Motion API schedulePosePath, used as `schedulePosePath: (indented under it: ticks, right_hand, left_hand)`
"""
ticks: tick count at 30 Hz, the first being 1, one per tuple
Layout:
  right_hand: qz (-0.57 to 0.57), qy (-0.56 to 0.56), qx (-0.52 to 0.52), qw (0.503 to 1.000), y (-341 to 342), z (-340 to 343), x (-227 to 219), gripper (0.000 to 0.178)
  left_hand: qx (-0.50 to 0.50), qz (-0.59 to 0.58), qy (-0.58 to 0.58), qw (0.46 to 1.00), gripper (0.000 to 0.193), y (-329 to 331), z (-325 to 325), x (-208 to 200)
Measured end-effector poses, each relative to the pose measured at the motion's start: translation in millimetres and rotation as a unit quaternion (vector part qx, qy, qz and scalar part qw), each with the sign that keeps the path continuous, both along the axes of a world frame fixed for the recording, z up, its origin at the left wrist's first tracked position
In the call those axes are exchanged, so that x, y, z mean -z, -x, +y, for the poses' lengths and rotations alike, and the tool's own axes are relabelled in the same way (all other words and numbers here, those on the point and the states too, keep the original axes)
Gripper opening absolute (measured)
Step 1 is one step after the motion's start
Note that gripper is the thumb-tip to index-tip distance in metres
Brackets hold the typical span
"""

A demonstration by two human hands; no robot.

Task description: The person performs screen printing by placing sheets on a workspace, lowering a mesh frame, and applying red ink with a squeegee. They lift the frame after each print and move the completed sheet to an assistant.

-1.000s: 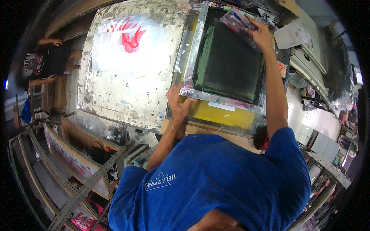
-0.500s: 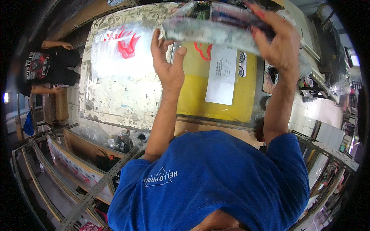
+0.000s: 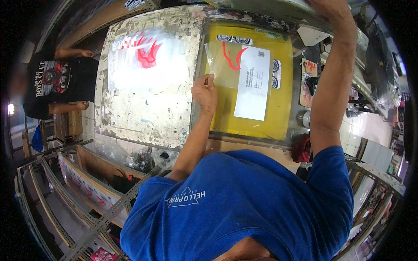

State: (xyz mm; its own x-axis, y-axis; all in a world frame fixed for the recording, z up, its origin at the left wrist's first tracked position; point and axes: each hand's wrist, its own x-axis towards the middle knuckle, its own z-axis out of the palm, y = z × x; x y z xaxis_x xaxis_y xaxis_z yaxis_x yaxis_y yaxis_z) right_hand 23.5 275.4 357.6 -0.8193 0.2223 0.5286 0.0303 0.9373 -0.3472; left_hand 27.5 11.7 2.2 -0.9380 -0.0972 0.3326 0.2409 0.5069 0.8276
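Observation:
My left hand is closed in a pinch on the left edge of a clear plastic sheet. A red flame-like print shows on that sheet, which lies over a yellow board. A white paper strip with print lies on the board at the sheet's right. My right hand is raised at the top edge, its fingers cut off by the picture. Close to it is the pale edge of a raised frame, like a printing screen; whether I grip it is hidden.
A paint-stained white board on the left bears a shiny sheet with a red flame print. At far left stands another person. A metal rack is at lower left, and a can stands right of the yellow board.
The frame has swung up and away from over the yellow board, with my right hand rising to the top edge. My left hand has left the frame and come down to pinch the clear sheet.

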Motion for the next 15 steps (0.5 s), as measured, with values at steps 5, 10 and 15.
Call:
schedulePosePath:
  ticks: [5, 10, 15]
  right_hand:
    - [-0.003, 0.008, -0.015, 1.000, 5, 6, 0, 0.040]
    - [0.004, 0.008, 0.010, 1.000, 1, 4, 2, 0.039]
    - [-0.014, -0.061, 0.089, 0.994, -8, -22, 6, 0.037]
  left_hand:
    - [-0.022, -0.123, -0.090, 0.988, 0.015, 1, -2, -37]
    - [-0.041, -0.064, -0.132, 0.988, 0.015, 24, -57, -34]
    - [-0.129, 0.011, -0.062, 0.990, 0.020, 51, -150, -42]
